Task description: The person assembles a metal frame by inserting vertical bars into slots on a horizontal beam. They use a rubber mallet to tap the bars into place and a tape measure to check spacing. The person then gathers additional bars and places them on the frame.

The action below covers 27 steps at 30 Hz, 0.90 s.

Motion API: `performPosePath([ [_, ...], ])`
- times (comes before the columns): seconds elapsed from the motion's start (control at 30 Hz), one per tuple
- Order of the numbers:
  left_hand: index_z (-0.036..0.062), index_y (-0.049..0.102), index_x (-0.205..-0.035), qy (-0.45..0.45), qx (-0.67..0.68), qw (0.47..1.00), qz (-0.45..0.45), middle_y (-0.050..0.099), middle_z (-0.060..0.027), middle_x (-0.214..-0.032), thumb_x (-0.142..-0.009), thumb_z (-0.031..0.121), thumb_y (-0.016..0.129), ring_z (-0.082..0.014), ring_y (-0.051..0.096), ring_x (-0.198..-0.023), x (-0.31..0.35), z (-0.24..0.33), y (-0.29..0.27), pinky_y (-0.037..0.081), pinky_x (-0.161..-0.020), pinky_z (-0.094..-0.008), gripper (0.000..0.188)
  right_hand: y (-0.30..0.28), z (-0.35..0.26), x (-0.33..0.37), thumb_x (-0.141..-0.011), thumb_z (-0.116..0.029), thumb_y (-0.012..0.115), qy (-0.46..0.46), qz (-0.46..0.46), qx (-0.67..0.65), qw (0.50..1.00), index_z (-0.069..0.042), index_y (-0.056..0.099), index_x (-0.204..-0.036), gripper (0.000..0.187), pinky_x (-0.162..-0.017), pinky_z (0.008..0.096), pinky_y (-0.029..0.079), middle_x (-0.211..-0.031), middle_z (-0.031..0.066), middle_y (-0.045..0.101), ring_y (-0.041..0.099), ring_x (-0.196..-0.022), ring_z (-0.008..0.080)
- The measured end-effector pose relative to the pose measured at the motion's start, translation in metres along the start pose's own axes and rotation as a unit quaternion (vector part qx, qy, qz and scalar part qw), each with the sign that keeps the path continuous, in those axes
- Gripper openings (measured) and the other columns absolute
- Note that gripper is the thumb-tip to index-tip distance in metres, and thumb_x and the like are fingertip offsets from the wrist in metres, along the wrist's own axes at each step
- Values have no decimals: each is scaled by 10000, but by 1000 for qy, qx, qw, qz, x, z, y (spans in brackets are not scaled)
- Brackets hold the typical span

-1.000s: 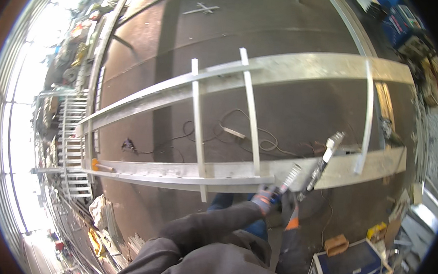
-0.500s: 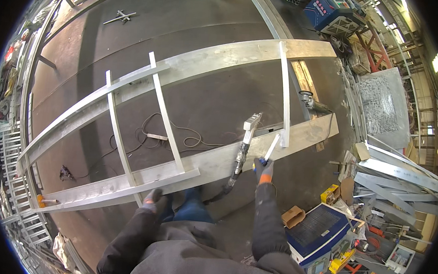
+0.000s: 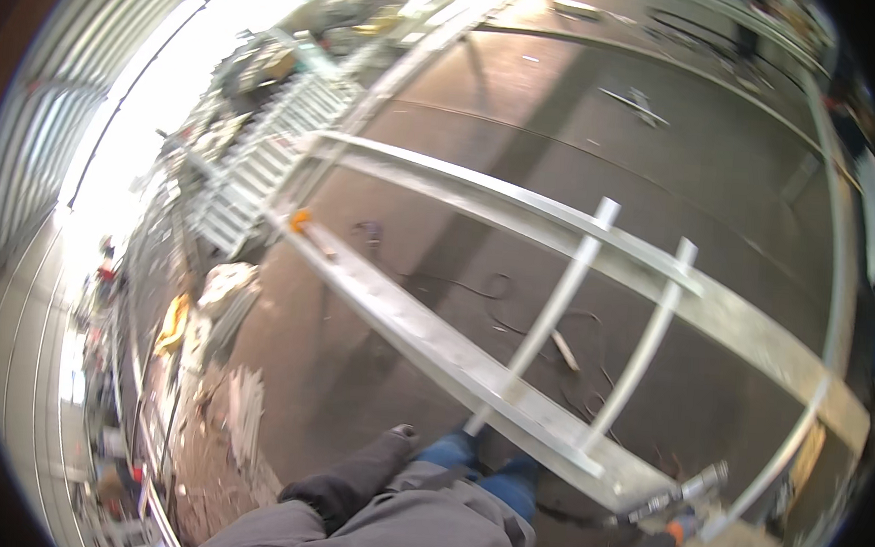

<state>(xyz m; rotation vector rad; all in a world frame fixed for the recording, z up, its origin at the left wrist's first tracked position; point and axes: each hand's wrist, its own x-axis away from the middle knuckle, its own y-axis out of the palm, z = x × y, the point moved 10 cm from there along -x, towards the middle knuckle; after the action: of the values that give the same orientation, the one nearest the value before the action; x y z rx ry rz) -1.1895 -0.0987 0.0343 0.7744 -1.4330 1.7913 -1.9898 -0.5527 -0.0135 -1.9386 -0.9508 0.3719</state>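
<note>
A long frame of silvery metal lies low in front of me, with a near beam, a far beam and crossbars spanning them. My left hand is a small dark shape beside my legs, short of the near beam; its fingers cannot be made out. My right hand, below an orange cuff, is at the right end of the near beam, close to a crossbar end. Motion smears its fingers and anything in them. Just left of it, a torch-like tool with a dark cable rests on the beam.
An orange clamp-like piece sits at the near beam's left end. A cable and a pale stick-like piece lie between the beams. Beyond the left end is a ladder-like metal rack. A cross-shaped metal piece lies farther off.
The view has swung left, bringing a corrugated wall and bright opening into sight. Earlier my right hand gripped a white-tipped tool with a blue handle; now that hand is blurred.
</note>
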Motion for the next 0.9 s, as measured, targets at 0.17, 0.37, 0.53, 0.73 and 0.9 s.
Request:
performPosePath([
  [0.17,88,669,-1268,-37,7,989,140,706,-185,-1209,-865,419,723,-327,682,-1124,-35,-24,-44,529,-970,-406,524,14,-134,155,-990,-261,662,-238,14,-25,971,-16,570,-1389,477,-795,428,580,-1140,176,714,703,-935,295],
  [0.37,108,585,-1394,-67,247,947,195,642,-224,-1331,-857,393,718,-377,625,-1229,-157,-29,-188,504,-1039,-445,623,132,-237,390,-996,-245,656,-231,-290,-126,920,-12,583,-1373,449,-794,411,577,-1122,160,712,695,-927,273],
  [0.53,167,488,-1481,109,76,931,340,465,-256,-1504,-901,362,689,-437,450,-1393,-281,64,-400,406,-1150,-491,645,221,-290,564,-1000,-231,652,-179,-417,-93,886,-9,595,-1360,427,-792,396,575,-1107,146,710,688,-920,255],
  [0.73,282,479,-1502,-16,-8,964,264,437,-178,-1571,-960,469,627,-391,427,-1439,-445,82,-536,413,-1146,-472,592,265,-287,637,-1005,-215,646,-76,-428,-60,899,-5,608,-1344,401,-790,379,572,-1089,130,708,679,-912,233],
  [0.9,229,437,-1442,-65,-241,956,155,456,-130,-1453,-1001,476,565,-302,488,-1289,-505,72,-555,411,-1038,-434,522,233,-245,632,-1009,-201,641,10,-385,-92,918,-1,619,-1331,380,-789,365,570,-1074,117,707,672,-905,214],
])
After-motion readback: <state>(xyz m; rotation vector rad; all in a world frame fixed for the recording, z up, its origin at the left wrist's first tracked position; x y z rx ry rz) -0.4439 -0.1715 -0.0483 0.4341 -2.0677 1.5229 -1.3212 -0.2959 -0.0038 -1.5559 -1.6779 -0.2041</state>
